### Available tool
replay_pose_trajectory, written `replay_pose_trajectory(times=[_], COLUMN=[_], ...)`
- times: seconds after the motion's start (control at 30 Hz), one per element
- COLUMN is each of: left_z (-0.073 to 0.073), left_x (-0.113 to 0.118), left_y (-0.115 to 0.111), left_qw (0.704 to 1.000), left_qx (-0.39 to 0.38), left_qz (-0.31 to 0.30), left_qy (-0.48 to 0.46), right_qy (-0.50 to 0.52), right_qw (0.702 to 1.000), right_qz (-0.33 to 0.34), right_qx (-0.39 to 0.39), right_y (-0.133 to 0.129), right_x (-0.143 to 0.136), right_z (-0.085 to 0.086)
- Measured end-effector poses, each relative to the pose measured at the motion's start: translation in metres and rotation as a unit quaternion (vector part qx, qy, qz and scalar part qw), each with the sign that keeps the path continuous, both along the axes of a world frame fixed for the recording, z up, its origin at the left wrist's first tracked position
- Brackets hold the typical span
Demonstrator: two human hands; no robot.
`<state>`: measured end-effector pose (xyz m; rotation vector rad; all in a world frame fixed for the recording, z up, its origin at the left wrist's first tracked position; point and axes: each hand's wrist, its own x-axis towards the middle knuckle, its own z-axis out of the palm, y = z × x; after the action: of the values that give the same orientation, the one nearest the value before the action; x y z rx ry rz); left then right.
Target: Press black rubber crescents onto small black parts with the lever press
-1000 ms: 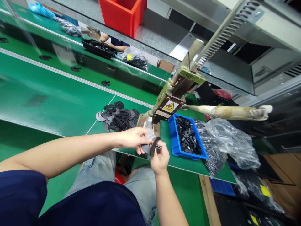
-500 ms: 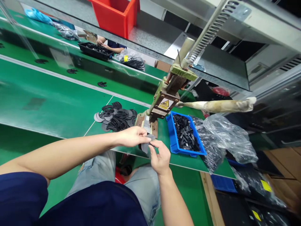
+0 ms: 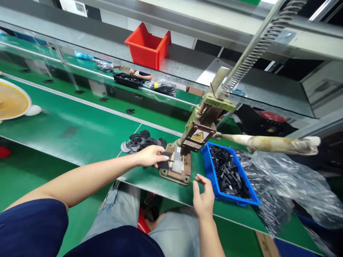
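Observation:
Between its thumb and fingers, my left hand [image 3: 152,156] pinches a dark curved plastic part [image 3: 165,160] at the left side of the press base [image 3: 175,177]. Above that base rises a hand-operated press [image 3: 197,135] with a yellow warning label. Fingers apart and holding nothing, my right hand [image 3: 204,196] hovers over the table edge, right of the base. A pile of black and grey curved parts [image 3: 139,141] lies behind my left hand. The blue bin [image 3: 218,195], full of small black pieces, stands beyond my right hand.
The press's wrapped lever [image 3: 278,143] sticks out to the right above the bin. Clear plastic bags [image 3: 289,182] lie beside the bin. A red bin [image 3: 150,48] sits on the shelf overhead. Spaced curved parts [image 3: 130,111] lie along the green belt; another person's hands [image 3: 136,73] are visible beyond.
My right hand has let go of the curved part and moved away to the right, opening. My left hand has carried the part to the press base. The view has shifted.

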<state>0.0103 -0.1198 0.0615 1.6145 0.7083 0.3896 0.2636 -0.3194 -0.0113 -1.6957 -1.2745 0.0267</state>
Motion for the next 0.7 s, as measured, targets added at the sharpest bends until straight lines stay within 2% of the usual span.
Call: replay_pose_trajectory(times=[0.07,0.1,0.2,0.27,0.37,0.47,0.53,0.6,0.7], left_z=[-0.005,-0.005,0.004,0.016,0.032,0.037,0.032,0.02,-0.008], left_x=[-0.006,-0.007,0.0,0.011,0.025,0.018,0.0,-0.025,-0.071], left_y=[0.042,0.064,0.13,0.166,0.205,0.222,0.222,0.215,0.192], left_qw=[0.987,0.969,0.892,0.855,0.839,0.831,0.827,0.827,0.835], left_qx=[0.118,0.182,0.343,0.391,0.404,0.403,0.4,0.391,0.37], left_qz=[0.058,0.081,0.118,0.139,0.163,0.18,0.189,0.193,0.203], left_qy=[0.096,0.147,0.271,0.31,0.327,0.338,0.347,0.355,0.353], right_qy=[0.006,0.008,0.006,0.003,-0.003,-0.01,-0.014,-0.016,-0.018], right_qw=[0.999,0.998,0.998,0.998,0.998,0.998,0.998,0.999,1.0], right_qz=[-0.049,-0.058,-0.059,-0.055,-0.06,-0.061,-0.056,-0.045,-0.015], right_qx=[-0.007,-0.007,-0.011,-0.012,-0.012,-0.012,-0.008,0.0,0.013], right_y=[0.002,0.004,0.006,0.006,0.004,0.001,0.0,-0.001,-0.001], right_x=[0.016,0.022,0.028,0.028,0.027,0.027,0.027,0.026,0.021], right_z=[-0.018,-0.025,-0.036,-0.036,-0.034,-0.032,-0.032,-0.032,-0.029])
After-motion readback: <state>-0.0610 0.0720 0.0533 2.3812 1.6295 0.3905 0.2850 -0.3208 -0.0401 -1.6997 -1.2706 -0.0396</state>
